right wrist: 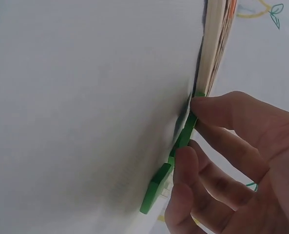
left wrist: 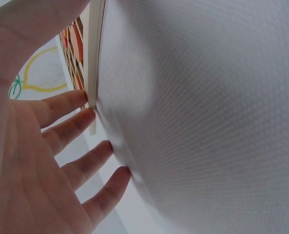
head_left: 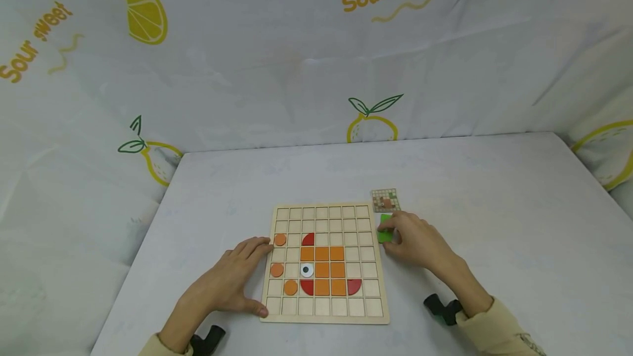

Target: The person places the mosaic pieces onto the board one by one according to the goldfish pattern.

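Note:
A wooden grid board [head_left: 323, 320] lies flat, holding orange squares [head_left: 322, 270], red quarter-rounds [head_left: 354, 287], orange discs [head_left: 290, 287] and a white eye disc [head_left: 306, 270]. My left hand [head_left: 225, 282] rests at the board's left side, fingers spread and fairly straight, fingertips and thumb by its edge. Off the board's right edge, small green tiles [head_left: 384, 237] lie on the table, partly covered by my right hand [head_left: 420, 240]. Seen from the right wrist, its thumb and fingers pinch at the green tiles [right wrist: 155, 187], close to the board's side.
A small pattern card [head_left: 385, 200] lies by the board's upper right corner, just beyond the green tiles. White cloth [head_left: 247, 98] printed with lemons hangs behind the white table [head_left: 494, 207]. Black camera mounts [head_left: 443, 309] sit at both wrists.

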Available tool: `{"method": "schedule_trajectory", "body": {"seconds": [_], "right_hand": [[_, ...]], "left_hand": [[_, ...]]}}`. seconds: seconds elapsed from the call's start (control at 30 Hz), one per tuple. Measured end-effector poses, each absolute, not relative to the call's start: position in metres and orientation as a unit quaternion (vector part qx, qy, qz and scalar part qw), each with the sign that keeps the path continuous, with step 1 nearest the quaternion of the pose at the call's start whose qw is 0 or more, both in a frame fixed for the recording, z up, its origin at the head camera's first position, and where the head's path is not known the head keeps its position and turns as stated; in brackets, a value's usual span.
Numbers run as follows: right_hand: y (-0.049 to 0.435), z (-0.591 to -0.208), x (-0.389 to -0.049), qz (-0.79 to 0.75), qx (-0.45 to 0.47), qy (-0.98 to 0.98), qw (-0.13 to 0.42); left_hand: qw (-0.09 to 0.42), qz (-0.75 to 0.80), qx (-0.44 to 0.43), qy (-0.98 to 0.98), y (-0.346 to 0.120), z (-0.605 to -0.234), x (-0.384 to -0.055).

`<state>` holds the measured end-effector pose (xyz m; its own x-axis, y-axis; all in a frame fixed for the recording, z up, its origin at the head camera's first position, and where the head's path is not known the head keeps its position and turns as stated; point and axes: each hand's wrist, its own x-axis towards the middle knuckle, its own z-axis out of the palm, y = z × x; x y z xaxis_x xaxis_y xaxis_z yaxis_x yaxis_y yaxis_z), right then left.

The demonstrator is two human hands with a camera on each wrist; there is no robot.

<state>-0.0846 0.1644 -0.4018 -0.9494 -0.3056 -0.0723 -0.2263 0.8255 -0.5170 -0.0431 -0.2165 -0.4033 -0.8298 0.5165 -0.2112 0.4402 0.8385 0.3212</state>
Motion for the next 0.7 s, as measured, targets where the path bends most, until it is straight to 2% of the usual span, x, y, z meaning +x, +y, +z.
{"method": "schedule_trajectory", "body": {"seconds": [0.27, 0.7], "right_hand": [[0.160, -0.396, -0.084, -0.249, -0.150, 0.956, 0.034], [0.140, -0.388, -0.087, -0.256, -0.174, 0.950, 0.029]], "left_hand": [[0.148, 0.131, 0.250, 0.948, -0.216, -0.404, -0.043], [0.142, 0.127, 0.257, 0.947, -0.217, -0.404, -0.043]]}}
